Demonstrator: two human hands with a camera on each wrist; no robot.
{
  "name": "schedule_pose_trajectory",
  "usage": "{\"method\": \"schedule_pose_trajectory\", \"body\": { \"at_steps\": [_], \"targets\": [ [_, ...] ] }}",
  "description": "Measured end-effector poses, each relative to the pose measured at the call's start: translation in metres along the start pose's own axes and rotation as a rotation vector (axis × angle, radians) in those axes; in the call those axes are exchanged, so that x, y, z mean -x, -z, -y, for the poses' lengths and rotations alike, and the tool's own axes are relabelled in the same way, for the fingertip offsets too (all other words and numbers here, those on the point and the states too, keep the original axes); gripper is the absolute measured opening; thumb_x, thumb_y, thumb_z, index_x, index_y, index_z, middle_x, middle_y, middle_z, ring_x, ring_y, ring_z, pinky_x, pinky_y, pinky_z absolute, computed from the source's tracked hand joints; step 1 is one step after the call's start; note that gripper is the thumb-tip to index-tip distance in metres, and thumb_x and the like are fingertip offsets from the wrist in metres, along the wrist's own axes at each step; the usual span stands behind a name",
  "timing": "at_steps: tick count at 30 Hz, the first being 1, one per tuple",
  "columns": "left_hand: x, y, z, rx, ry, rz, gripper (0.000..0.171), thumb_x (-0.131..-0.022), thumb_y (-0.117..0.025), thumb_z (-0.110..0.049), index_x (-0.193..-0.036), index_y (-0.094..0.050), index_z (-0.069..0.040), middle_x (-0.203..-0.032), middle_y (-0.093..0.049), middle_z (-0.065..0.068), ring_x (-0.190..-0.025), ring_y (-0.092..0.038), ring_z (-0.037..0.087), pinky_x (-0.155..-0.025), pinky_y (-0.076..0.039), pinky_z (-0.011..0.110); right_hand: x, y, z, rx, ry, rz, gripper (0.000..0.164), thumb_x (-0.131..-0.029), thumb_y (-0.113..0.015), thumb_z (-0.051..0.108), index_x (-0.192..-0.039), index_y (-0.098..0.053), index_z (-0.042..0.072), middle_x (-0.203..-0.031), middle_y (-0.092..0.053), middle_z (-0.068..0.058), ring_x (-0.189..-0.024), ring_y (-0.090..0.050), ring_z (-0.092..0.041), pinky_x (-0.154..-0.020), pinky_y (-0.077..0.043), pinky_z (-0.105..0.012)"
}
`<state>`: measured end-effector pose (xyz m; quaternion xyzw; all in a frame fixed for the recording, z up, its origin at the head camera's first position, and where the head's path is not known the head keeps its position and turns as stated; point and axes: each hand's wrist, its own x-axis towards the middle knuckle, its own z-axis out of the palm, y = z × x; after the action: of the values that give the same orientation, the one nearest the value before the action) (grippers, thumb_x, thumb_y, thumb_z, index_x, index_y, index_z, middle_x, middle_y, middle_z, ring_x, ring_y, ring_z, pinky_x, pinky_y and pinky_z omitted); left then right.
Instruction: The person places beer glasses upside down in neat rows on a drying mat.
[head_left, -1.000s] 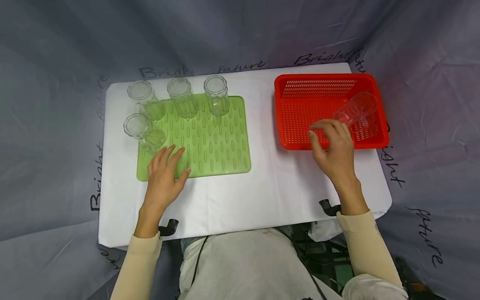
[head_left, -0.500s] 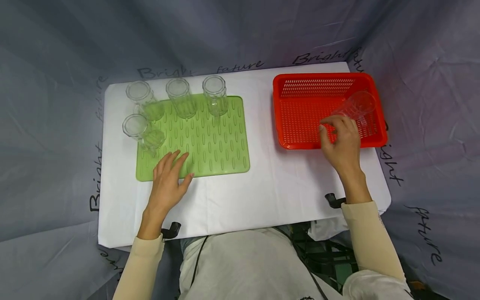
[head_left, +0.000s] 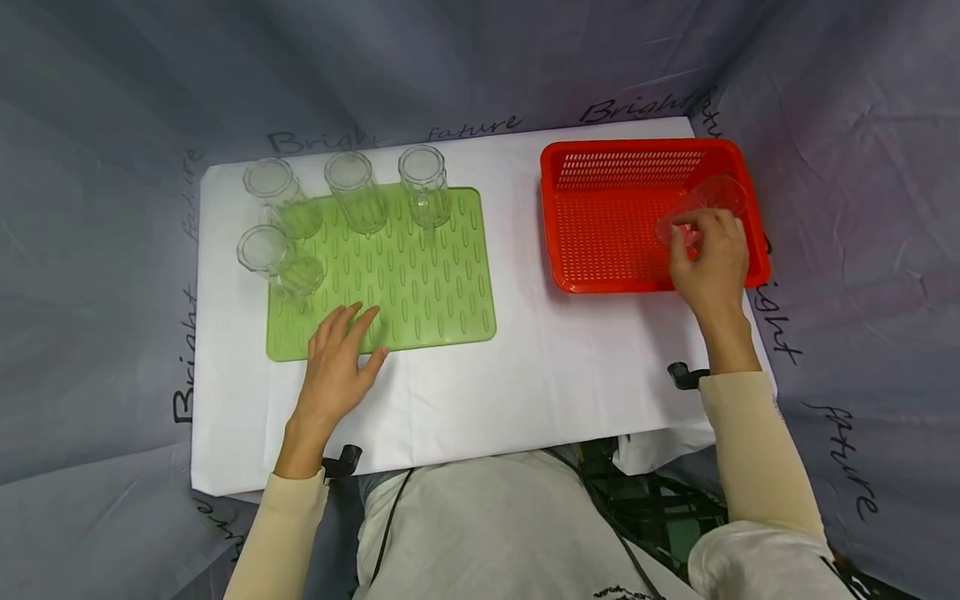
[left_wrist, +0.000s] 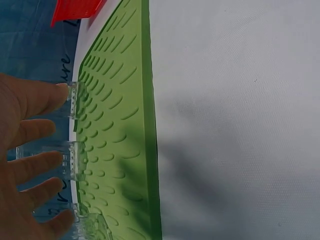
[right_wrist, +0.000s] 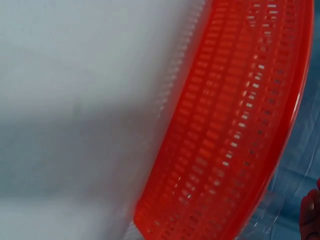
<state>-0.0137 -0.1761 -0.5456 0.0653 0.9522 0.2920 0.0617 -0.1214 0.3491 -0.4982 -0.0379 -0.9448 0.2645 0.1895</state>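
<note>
A clear glass mug [head_left: 723,193] lies tilted in the red plastic basket [head_left: 551,221] at the right. My right hand [head_left: 716,258] reaches over the basket's front rim with curled fingers at this mug, covering part of it. Whether they grip it is unclear; the right wrist view shows only a sliver of fingers [right_wrist: 311,215]. My left hand [head_left: 335,362] is spread at the front edge of the green ridged mat [head_left: 420,308], holding nothing. Several glass mugs stand on the mat's back and left; the closest to that hand is the front-left mug [head_left: 281,258].
A white cloth covers the table [head_left: 517,367], and grey curtains with handwriting [head_left: 480,67] surround its back and sides. At the back of the mat, a glass mug [head_left: 425,187] stands nearest the basket. Black mounts sit at both wrists.
My right hand has moved right and farther into the basket, over the glass mug. My left hand has shifted slightly right and back toward the body, staying spread. The view has shifted slightly.
</note>
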Motion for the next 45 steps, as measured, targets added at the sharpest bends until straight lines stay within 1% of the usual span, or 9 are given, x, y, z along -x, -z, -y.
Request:
{"method": "schedule_pose_trajectory", "body": {
  "at_steps": [2,5,11,16,20,25,30,37,45],
  "targets": [
    [0.0,0.001,0.001,-0.001,0.001,-0.001,0.066,-0.1,-0.076,-0.021,-0.16,-0.05,-0.013,-0.168,-0.043,0.023,-0.161,-0.028,0.048,-0.126,-0.023,0.071,-0.003,-0.001,-0.005,0.006,-0.003,0.0,0.031,-0.105,-0.063,0.021,-0.12,-0.074,-0.003,-0.125,-0.069,-0.027,-0.111,-0.057,-0.043,-0.092,-0.043,-0.052],
    [0.0,0.001,0.002,0.001,-0.002,-0.008,0.066,-0.1,-0.076,-0.022,-0.16,-0.051,-0.013,-0.168,-0.043,0.024,-0.16,-0.029,0.049,-0.126,-0.023,0.071,-0.007,-0.002,-0.013,0.015,-0.023,-0.005,0.031,-0.105,-0.062,0.021,-0.12,-0.074,-0.003,-0.126,-0.069,-0.027,-0.112,-0.057,-0.044,-0.095,-0.043,-0.055],
    [0.0,0.0,0.002,-0.001,-0.007,-0.007,0.066,-0.1,-0.076,-0.023,-0.16,-0.051,-0.013,-0.167,-0.044,0.024,-0.16,-0.03,0.049,-0.125,-0.025,0.072,-0.015,-0.003,-0.029,0.03,-0.064,-0.034,0.031,-0.104,-0.062,0.021,-0.119,-0.076,-0.003,-0.124,-0.07,-0.028,-0.114,-0.057,-0.045,-0.097,-0.043,-0.056],
    [0.0,0.0,0.003,-0.01,-0.001,-0.002,0.066,-0.1,-0.077,-0.023,-0.159,-0.052,-0.013,-0.167,-0.045,0.024,-0.16,-0.03,0.049,-0.125,-0.025,0.072,-0.022,0.0,-0.038,0.071,-0.107,-0.03,0.036,-0.106,-0.06,0.027,-0.124,-0.074,-0.001,-0.13,-0.068,-0.027,-0.119,-0.055,-0.044,-0.098,-0.043,-0.056],
    [-0.001,-0.001,0.002,-0.004,-0.003,0.001,0.066,-0.1,-0.077,-0.023,-0.16,-0.051,-0.013,-0.167,-0.045,0.024,-0.16,-0.03,0.049,-0.126,-0.024,0.071,-0.028,0.001,-0.045,0.103,-0.147,-0.014,0.039,-0.106,-0.059,0.029,-0.13,-0.073,0.002,-0.137,-0.067,-0.024,-0.124,-0.054,-0.043,-0.103,-0.042,-0.057],
    [-0.001,-0.002,0.001,0.001,0.001,0.007,0.067,-0.099,-0.077,-0.022,-0.16,-0.051,-0.012,-0.167,-0.044,0.023,-0.161,-0.029,0.048,-0.126,-0.025,0.071,-0.033,0.001,-0.05,0.135,-0.168,0.007,0.04,-0.106,-0.057,0.029,-0.132,-0.073,0.003,-0.14,-0.067,-0.024,-0.125,-0.054,-0.043,-0.105,-0.042,-0.057],
    [-0.001,-0.003,0.001,0.002,0.01,0.014,0.067,-0.099,-0.077,-0.023,-0.16,-0.051,-0.012,-0.167,-0.044,0.023,-0.161,-0.029,0.048,-0.126,-0.025,0.07,-0.035,0.0,-0.053,0.164,-0.202,0.054,0.042,-0.107,-0.055,0.031,-0.136,-0.071,0.005,-0.144,-0.065,-0.022,-0.129,-0.053,-0.041,-0.108,-0.043,-0.057],
    [-0.001,-0.002,0.002,0.003,0.01,0.011,0.066,-0.1,-0.077,-0.022,-0.16,-0.051,-0.013,-0.167,-0.044,0.023,-0.161,-0.029,0.048,-0.127,-0.024,0.071,-0.037,-0.002,-0.056,0.174,-0.204,0.07,0.042,-0.108,-0.054,0.031,-0.136,-0.07,0.004,-0.143,-0.065,-0.024,-0.127,-0.052,-0.043,-0.107,-0.042,-0.057],
    [0.002,-0.002,0.003,0.01,0.003,0.002,0.066,-0.099,-0.077,-0.022,-0.159,-0.052,-0.012,-0.166,-0.046,0.024,-0.16,-0.03,0.049,-0.126,-0.025,0.071,-0.037,-0.003,-0.056,0.201,-0.25,0.133,0.045,-0.109,-0.049,0.033,-0.141,-0.068,0.006,-0.148,-0.063,-0.021,-0.132,-0.05,-0.039,-0.108,-0.046,-0.059]
  ]
}}
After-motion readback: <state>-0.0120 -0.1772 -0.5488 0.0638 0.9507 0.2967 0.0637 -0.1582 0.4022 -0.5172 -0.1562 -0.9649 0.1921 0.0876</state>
